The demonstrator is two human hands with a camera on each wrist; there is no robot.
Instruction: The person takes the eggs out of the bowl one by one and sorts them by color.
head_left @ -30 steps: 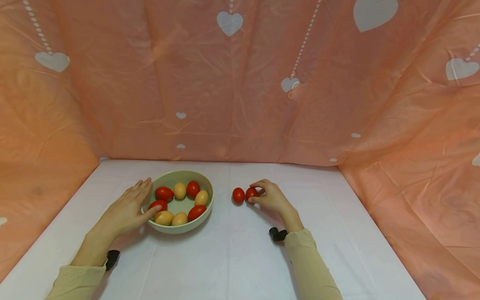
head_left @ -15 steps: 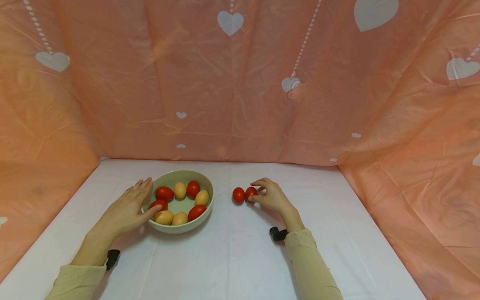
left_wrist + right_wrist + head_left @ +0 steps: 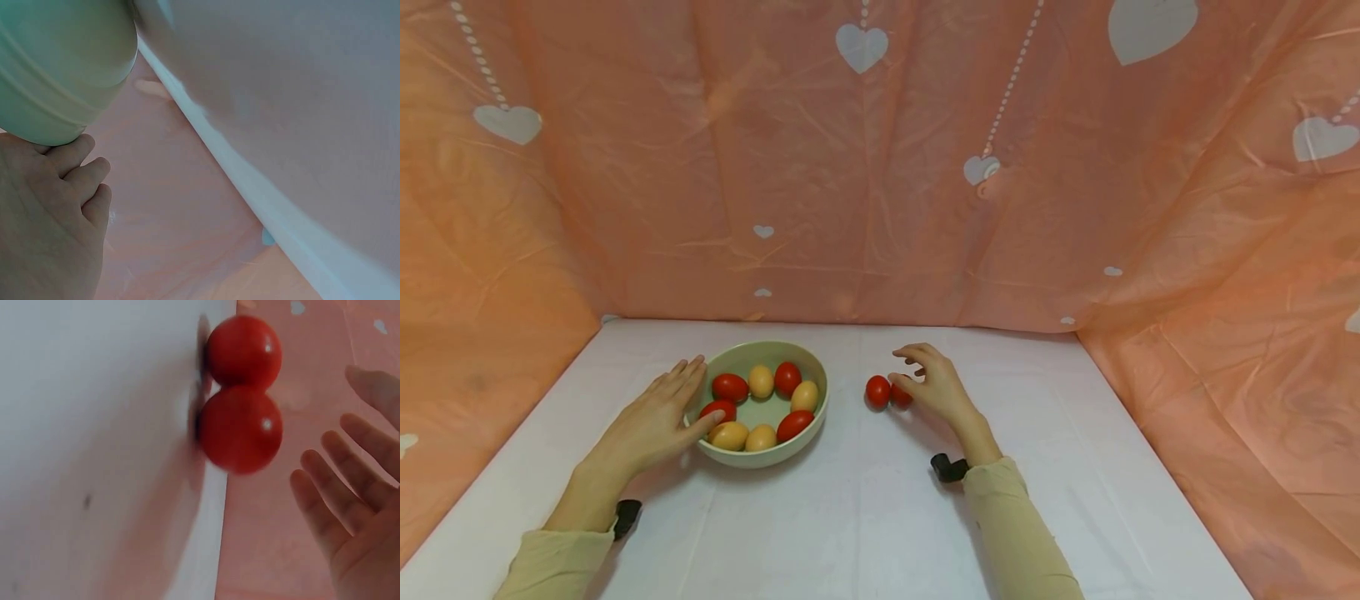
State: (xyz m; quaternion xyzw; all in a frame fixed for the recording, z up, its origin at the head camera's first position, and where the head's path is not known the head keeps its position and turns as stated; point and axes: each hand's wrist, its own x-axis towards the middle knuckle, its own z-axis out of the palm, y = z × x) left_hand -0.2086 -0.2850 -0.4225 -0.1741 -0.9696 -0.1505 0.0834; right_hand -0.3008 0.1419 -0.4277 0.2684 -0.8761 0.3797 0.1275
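Observation:
My left hand [image 3: 651,421] rests against the left side of a pale green bowl [image 3: 760,460]. Its straight fingers lie along the outer wall, and the thumb reaches over the rim. In the left wrist view the fingertips touch the bowl [image 3: 62,75] from outside. Red tomatoes [image 3: 795,425] and yellow ones [image 3: 761,381] lie in a ring inside. Right of the bowl, two red tomatoes touch each other on the table: the left one [image 3: 877,392] and the right one [image 3: 240,431]. My right hand [image 3: 942,390] hovers over the right one, fingers spread, holding nothing and partly hiding it.
A white cloth covers the table [image 3: 820,533]. Peach curtains [image 3: 880,200] with pale hearts stand at the back and both sides. Black wrist cameras sit below the left wrist [image 3: 626,518] and the right wrist [image 3: 949,468].
My right hand has risen off the right-hand tomato, its fingers spreading away. That tomato stays beside the other on the table. My left hand and the bowl stay in place.

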